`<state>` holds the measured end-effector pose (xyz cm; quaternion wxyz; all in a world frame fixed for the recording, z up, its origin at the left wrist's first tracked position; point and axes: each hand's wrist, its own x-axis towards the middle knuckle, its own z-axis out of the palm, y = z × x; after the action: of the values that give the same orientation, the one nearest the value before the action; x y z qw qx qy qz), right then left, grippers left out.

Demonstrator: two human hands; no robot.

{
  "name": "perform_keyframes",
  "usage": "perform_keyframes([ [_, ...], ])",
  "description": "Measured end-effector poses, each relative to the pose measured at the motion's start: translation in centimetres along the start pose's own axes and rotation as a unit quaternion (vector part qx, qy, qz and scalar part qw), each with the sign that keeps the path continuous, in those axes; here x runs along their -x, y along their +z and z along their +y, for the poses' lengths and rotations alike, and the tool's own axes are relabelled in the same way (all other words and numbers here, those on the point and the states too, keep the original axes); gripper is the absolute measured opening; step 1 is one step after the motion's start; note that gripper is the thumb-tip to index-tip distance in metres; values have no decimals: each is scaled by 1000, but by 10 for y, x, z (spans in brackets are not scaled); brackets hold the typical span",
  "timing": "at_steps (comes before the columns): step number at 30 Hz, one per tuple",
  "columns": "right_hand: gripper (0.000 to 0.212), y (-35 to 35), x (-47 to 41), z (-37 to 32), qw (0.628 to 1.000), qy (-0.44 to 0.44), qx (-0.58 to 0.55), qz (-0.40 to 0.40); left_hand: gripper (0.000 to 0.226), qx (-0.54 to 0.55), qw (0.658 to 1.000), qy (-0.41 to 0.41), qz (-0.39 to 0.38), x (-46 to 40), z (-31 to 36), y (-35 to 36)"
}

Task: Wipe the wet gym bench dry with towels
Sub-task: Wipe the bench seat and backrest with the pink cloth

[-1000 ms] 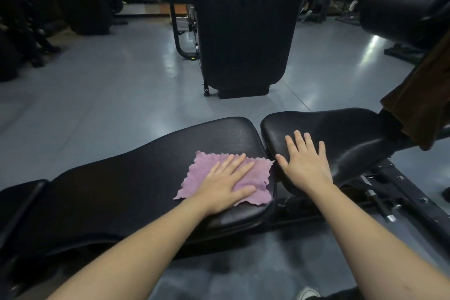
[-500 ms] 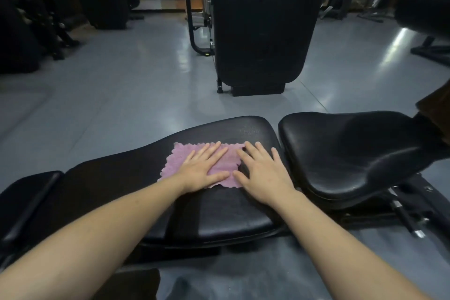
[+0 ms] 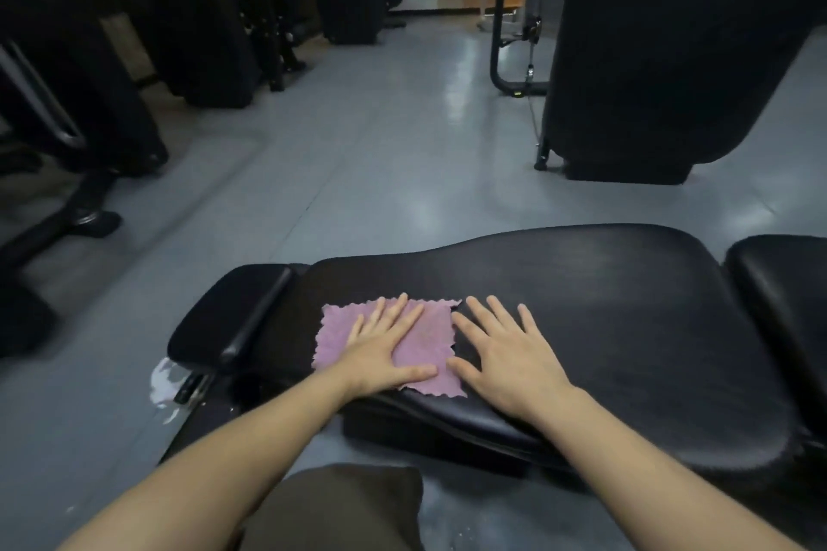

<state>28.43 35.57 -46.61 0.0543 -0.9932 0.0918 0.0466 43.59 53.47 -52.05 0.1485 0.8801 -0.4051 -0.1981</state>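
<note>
A long black padded gym bench (image 3: 604,327) lies across the lower half of the view. A small purple towel (image 3: 427,340) is spread flat near its left end. My left hand (image 3: 380,349) presses flat on the towel with straight fingers. My right hand (image 3: 505,349) lies flat on the bare pad just right of the towel, its thumb and forefinger touching the towel's right edge. Neither hand grips anything.
A short black end pad (image 3: 228,318) adjoins the bench on the left and a separate seat pad (image 3: 783,304) on the right. A big black machine (image 3: 662,58) stands behind on the grey floor (image 3: 358,157). More dark gym equipment (image 3: 80,72) stands at left. A white wet patch (image 3: 163,385) lies under the bench end.
Both hands and the towel have slid left along the bench toward its left end. The right hand moved off the seat pad to beside the towel. The view turned left.
</note>
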Motion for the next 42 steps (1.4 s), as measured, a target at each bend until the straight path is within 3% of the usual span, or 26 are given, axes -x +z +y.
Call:
perform_keyframes([
  [11, 79, 37, -87, -80, 999, -20, 9, -28, 63, 23, 997, -76, -1, 12, -95, -28],
  [18, 80, 55, -127, -130, 998, -36, 32, -49, 49, 94, 975, -169, 112, 23, -173, -25],
  [20, 81, 61, -136, -148, 996, -53, 40, -58, 45, 202, 947, -176, 179, 32, -188, -30],
  [25, 84, 76, -150, -172, 993, -70, 79, -47, 42, 437, 815, -177, 336, 69, -195, -81],
  [28, 90, 78, -149, -173, 993, -66, 89, -43, 41, 484, 757, -157, 410, 112, -215, -108],
  [30, 93, 77, -149, -174, 993, -64, 89, -46, 35, 467, 748, -170, 440, 138, -222, -119],
  [33, 100, 77, -149, -175, 993, -65, 90, -46, 33, 407, 774, -184, 449, 149, -226, -127],
  [37, 95, 78, -150, -175, 993, -66, 92, -41, 39, 267, 865, -146, 398, 107, -238, -110],
  [39, 94, 80, -150, -174, 993, -68, 94, -38, 43, 178, 938, -129, 268, 69, -250, -82],
  [40, 93, 80, -151, -174, 993, -69, 93, -37, 55, 103, 966, -158, 177, 52, -256, -64],
  [42, 92, 81, -152, -173, 993, -72, 92, -35, 63, 10, 972, -222, 78, 32, -269, -41],
])
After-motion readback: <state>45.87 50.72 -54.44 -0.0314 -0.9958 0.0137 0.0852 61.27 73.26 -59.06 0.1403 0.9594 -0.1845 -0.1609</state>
